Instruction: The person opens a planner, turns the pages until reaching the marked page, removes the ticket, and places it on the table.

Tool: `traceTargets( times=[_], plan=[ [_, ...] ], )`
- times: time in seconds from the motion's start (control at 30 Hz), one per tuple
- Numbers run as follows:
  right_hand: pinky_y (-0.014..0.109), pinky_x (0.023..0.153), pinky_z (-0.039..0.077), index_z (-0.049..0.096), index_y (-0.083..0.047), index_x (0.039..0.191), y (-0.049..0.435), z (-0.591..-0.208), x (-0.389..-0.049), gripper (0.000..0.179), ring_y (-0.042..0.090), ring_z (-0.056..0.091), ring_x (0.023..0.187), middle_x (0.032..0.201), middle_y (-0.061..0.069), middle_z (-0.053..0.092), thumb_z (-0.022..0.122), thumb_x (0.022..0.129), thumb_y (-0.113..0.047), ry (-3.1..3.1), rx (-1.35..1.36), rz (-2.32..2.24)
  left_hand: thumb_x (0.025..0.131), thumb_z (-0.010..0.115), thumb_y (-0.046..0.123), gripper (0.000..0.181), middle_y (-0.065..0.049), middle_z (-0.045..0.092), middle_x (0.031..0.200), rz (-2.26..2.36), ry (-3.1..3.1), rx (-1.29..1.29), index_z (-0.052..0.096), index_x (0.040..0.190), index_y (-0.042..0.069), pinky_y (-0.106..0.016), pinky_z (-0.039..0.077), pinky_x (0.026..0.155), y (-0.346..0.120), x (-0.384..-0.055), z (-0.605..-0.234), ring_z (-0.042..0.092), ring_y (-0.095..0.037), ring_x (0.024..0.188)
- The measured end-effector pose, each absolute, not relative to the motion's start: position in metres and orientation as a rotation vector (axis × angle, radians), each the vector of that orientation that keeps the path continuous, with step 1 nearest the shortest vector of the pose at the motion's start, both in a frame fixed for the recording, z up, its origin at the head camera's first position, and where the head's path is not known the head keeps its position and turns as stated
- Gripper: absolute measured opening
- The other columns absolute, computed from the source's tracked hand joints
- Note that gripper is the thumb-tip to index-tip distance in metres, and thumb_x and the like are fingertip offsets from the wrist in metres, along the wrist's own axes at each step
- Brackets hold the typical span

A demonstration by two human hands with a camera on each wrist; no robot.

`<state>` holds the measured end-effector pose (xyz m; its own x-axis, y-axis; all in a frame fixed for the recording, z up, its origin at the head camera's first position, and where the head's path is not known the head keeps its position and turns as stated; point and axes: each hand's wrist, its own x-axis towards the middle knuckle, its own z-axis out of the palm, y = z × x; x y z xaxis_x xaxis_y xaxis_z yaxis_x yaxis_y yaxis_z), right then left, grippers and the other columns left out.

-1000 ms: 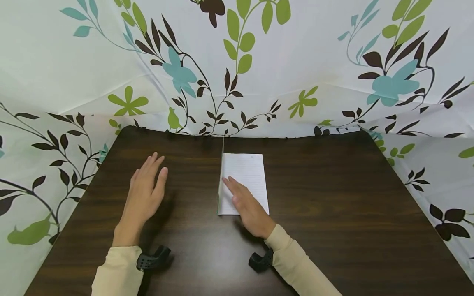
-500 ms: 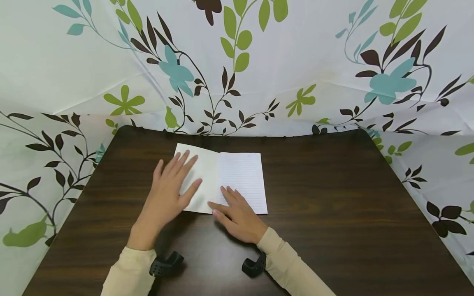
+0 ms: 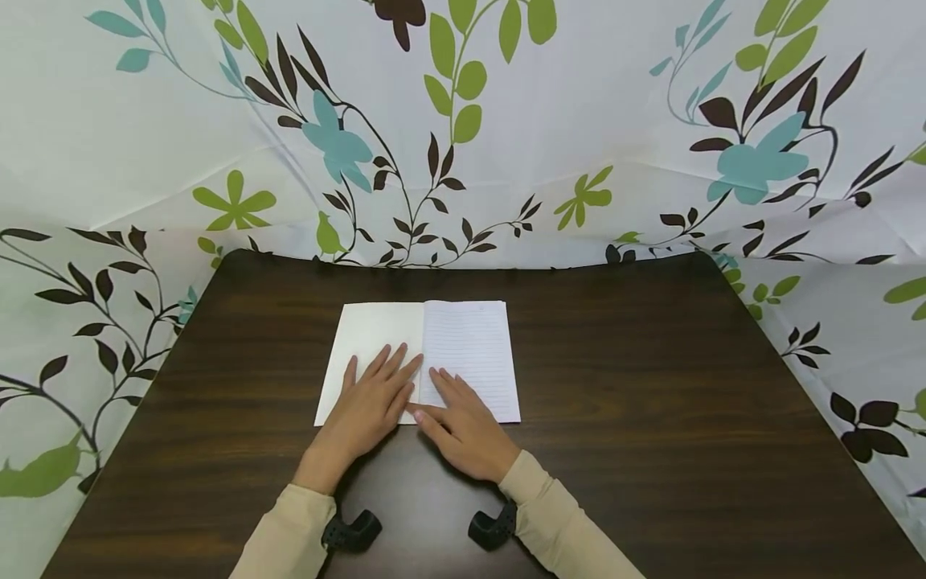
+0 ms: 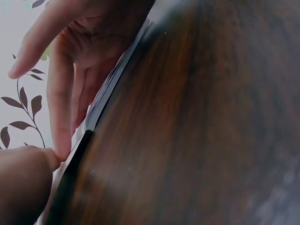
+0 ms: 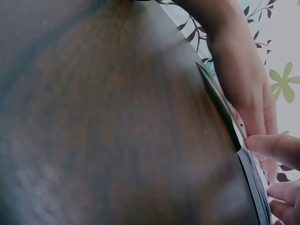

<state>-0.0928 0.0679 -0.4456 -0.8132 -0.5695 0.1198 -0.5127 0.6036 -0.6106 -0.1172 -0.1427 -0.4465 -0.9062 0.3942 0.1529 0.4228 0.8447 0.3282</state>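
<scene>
An open notebook (image 3: 470, 338) lies on the dark wooden table, a lined page on its right side and a plain white inner cover (image 3: 372, 326) on its left. My left hand (image 3: 369, 406) rests on the plain side near the fold, fingers spread and straight. On the lower part of the lined page lies my right hand (image 3: 463, 426), fingers extended, its index fingertip and thumb close to the fold. In the left wrist view the page edges (image 4: 110, 84) show under the fingers of the right hand. The right wrist view shows the dark cover edge (image 5: 220, 105) beneath the left hand.
The dark wood-grain table (image 3: 651, 386) extends around the notebook on all sides. Behind it hangs a white cloth (image 3: 535, 161) printed with leaves and flowers. Each wrist bears a black device, one on the left (image 3: 352, 531) and one on the right (image 3: 493, 527).
The front cover, standing upright at first, has swung over to the left and now lies flat. My left hand has moved right onto it; my right hand has shifted slightly down and settled on the page.
</scene>
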Motion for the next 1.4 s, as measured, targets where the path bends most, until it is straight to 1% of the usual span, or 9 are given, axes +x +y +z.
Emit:
traceTargets(
  times=[0.17, 0.23, 0.33, 0.47, 0.67, 0.8, 1.0, 1.13, 1.4],
  plan=[
    [0.05, 0.125, 0.02, 0.065, -0.009, 0.141, 0.074, -0.445, -0.093, 0.049, 0.031, 0.025, 0.156, 0.165, 0.017, 0.033, 0.042, 0.112, -0.04, 2.718, -0.873, -1.127, 0.11, 0.049, 0.033, 0.049, -0.008, 0.035, 0.166, -0.558, -2.947, -0.65, 0.047, 0.158, 0.021, -0.074, 0.012, 0.117, -0.142, -0.118, -0.45, 0.027, -0.034, 0.155],
    [0.051, 0.124, 0.022, 0.064, -0.007, 0.141, 0.078, -0.446, -0.094, 0.048, 0.032, 0.029, 0.154, 0.163, 0.019, 0.037, 0.042, 0.112, -0.037, 2.75, -0.851, -1.182, 0.11, 0.049, 0.034, 0.05, -0.008, 0.035, 0.166, -0.559, -2.944, -0.656, 0.047, 0.158, 0.02, -0.074, 0.012, 0.117, -0.141, -0.118, -0.451, 0.027, -0.034, 0.155],
    [0.053, 0.124, 0.021, 0.062, -0.002, 0.142, 0.084, -0.447, -0.097, 0.047, 0.035, 0.034, 0.151, 0.158, 0.022, 0.044, 0.044, 0.112, -0.033, 2.867, -0.798, -1.233, 0.11, 0.049, 0.033, 0.049, -0.009, 0.037, 0.165, -0.55, -2.932, -0.667, 0.047, 0.157, 0.019, -0.075, 0.012, 0.116, -0.141, -0.119, -0.452, 0.028, -0.035, 0.154],
    [0.058, 0.123, 0.019, 0.057, 0.004, 0.144, 0.094, -0.447, -0.103, 0.049, 0.039, 0.04, 0.148, 0.152, 0.025, 0.051, 0.052, 0.108, -0.03, 3.067, -0.663, -1.258, 0.109, 0.05, 0.032, 0.049, -0.01, 0.038, 0.164, -0.536, -2.919, -0.67, 0.048, 0.157, 0.019, -0.075, 0.012, 0.116, -0.141, -0.12, -0.453, 0.029, -0.035, 0.154],
    [0.065, 0.121, 0.016, 0.044, 0.011, 0.15, 0.11, -0.449, -0.111, 0.063, 0.044, 0.041, 0.146, 0.153, 0.027, 0.048, 0.061, 0.102, -0.026, 3.232, -0.454, -1.231, 0.11, 0.047, 0.034, 0.051, -0.009, 0.036, 0.165, -0.513, -2.94, -0.664, 0.046, 0.158, 0.017, -0.074, 0.011, 0.117, -0.14, -0.119, -0.455, 0.027, -0.034, 0.155],
    [0.066, 0.121, 0.016, 0.039, 0.013, 0.152, 0.117, -0.452, -0.113, 0.068, 0.043, 0.041, 0.146, 0.154, 0.028, 0.045, 0.062, 0.101, -0.026, 3.257, -0.394, -1.2, 0.11, 0.047, 0.034, 0.052, -0.009, 0.035, 0.166, -0.505, -2.951, -0.659, 0.044, 0.159, 0.016, -0.074, 0.01, 0.117, -0.141, -0.119, -0.457, 0.026, -0.035, 0.155],
    [0.066, 0.121, 0.013, 0.044, 0.014, 0.149, 0.119, -0.453, -0.115, 0.064, 0.036, 0.046, 0.144, 0.153, 0.027, 0.047, 0.062, 0.102, -0.027, 3.256, -0.374, -1.156, 0.11, 0.045, 0.036, 0.053, -0.008, 0.033, 0.167, -0.504, -2.96, -0.649, 0.043, 0.159, 0.017, -0.073, 0.008, 0.118, -0.141, -0.118, -0.459, 0.024, -0.033, 0.156],
    [0.067, 0.121, 0.011, 0.046, 0.014, 0.147, 0.119, -0.454, -0.115, 0.064, 0.036, 0.048, 0.142, 0.152, 0.029, 0.047, 0.062, 0.102, -0.029, 3.257, -0.376, -1.085, 0.11, 0.044, 0.037, 0.053, -0.007, 0.032, 0.167, -0.503, -2.967, -0.648, 0.042, 0.16, 0.018, -0.072, 0.007, 0.118, -0.142, -0.119, -0.46, 0.023, -0.033, 0.157],
    [0.068, 0.121, 0.01, 0.046, 0.015, 0.146, 0.116, -0.455, -0.116, 0.077, 0.036, 0.046, 0.144, 0.151, 0.03, 0.048, 0.066, 0.098, -0.042, 3.248, -0.452, -0.904, 0.11, 0.046, 0.035, 0.053, -0.008, 0.034, 0.166, -0.52, -2.951, -0.649, 0.043, 0.159, 0.017, -0.073, 0.009, 0.118, -0.143, -0.118, -0.458, 0.025, -0.034, 0.156]
  ],
)
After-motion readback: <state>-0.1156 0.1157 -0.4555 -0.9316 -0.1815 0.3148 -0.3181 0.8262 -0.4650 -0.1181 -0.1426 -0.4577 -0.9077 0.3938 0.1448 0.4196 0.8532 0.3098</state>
